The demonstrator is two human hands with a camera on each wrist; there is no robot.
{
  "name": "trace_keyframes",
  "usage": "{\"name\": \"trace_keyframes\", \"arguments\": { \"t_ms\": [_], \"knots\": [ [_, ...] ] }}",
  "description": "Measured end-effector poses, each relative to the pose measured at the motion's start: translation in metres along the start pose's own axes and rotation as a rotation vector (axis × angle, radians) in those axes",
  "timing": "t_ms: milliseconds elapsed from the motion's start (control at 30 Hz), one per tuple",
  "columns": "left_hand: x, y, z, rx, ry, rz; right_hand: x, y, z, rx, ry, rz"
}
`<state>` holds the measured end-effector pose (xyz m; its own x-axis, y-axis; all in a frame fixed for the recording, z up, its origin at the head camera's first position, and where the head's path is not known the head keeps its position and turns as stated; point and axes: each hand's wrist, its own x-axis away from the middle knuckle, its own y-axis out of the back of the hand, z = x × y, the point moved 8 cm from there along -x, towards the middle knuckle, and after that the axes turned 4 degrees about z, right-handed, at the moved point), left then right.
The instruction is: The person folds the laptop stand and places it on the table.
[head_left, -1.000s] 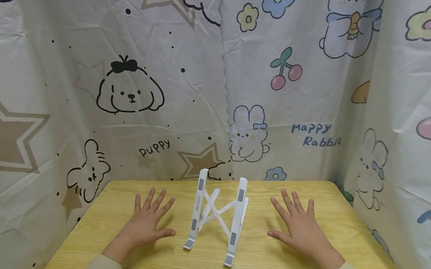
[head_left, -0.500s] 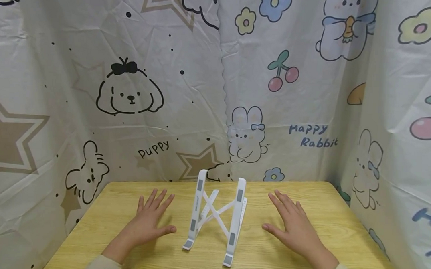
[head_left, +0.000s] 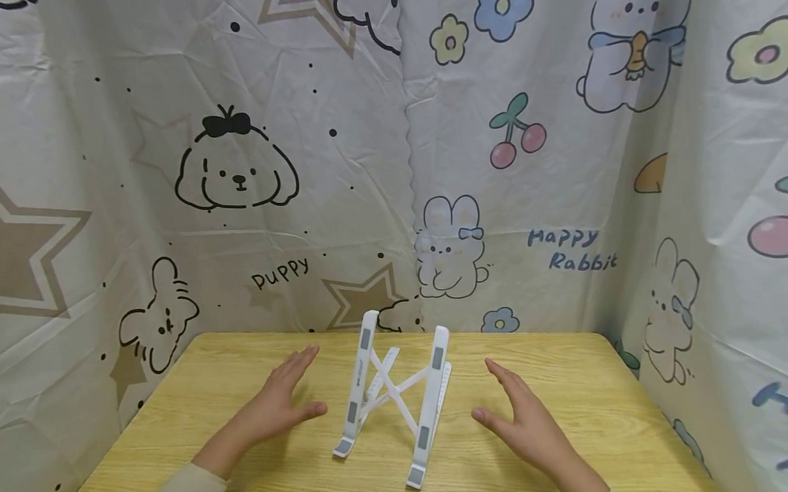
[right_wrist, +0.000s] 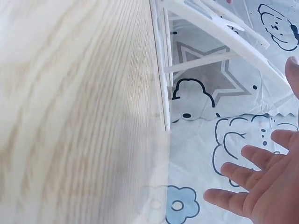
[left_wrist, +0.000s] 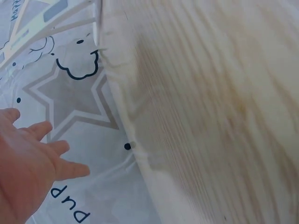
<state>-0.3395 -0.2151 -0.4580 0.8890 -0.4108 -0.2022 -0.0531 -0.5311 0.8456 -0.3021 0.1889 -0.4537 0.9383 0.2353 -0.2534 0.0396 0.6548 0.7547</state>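
A person's left hand [head_left: 271,409], cuffed by a pale sleeve [head_left: 193,483], is raised over the left side of a wood-grain worktop [head_left: 599,383], fingers extended, thumb well apart from them, holding nothing. A careless inward sweep from this side could catch the nearer rail of the white folding stand [head_left: 396,391] and knock it askew. The stand lies to this hand's right, its left rail [head_left: 358,380] near the thumb tip but not touching it.

At centre, the stand is unfolded on the worktop between the two hands, its rails slanting up and away from the camera, joined by crossed struts. It sits slightly turned, the right rail [head_left: 430,402] ending closer to the viewer. Its slender, apparently hinged build suggests a push from one side alone could tip or skew it, while uneven pressure might fold the struts and pinch a finger.

At right, the right hand [head_left: 534,428] mirrors its partner: wide, palm turned inward, thumb toward the stand, nothing in its grasp. The stand lies to its left, near but apart; the right wrist camera shows a gap between fingers and frame. Behind hangs a curtain [head_left: 343,200] printed with puppies, rabbits and stars.
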Motion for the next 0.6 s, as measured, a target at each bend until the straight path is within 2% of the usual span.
{"name": "trace_keyframes", "arguments": {
  "t_ms": [167, 433, 600],
  "knots": [
    [-0.003, -0.004, 0.001, 0.100, 0.058, 0.044, 0.000, -0.002, 0.001, -0.101, -0.011, -0.015],
    [-0.010, -0.006, -0.002, 0.255, 0.057, 0.052, -0.001, -0.008, 0.000, -0.172, -0.051, -0.033],
    [-0.013, -0.012, -0.002, 0.371, 0.074, 0.088, 0.001, -0.013, 0.002, -0.215, -0.079, -0.016]
  ]
}}
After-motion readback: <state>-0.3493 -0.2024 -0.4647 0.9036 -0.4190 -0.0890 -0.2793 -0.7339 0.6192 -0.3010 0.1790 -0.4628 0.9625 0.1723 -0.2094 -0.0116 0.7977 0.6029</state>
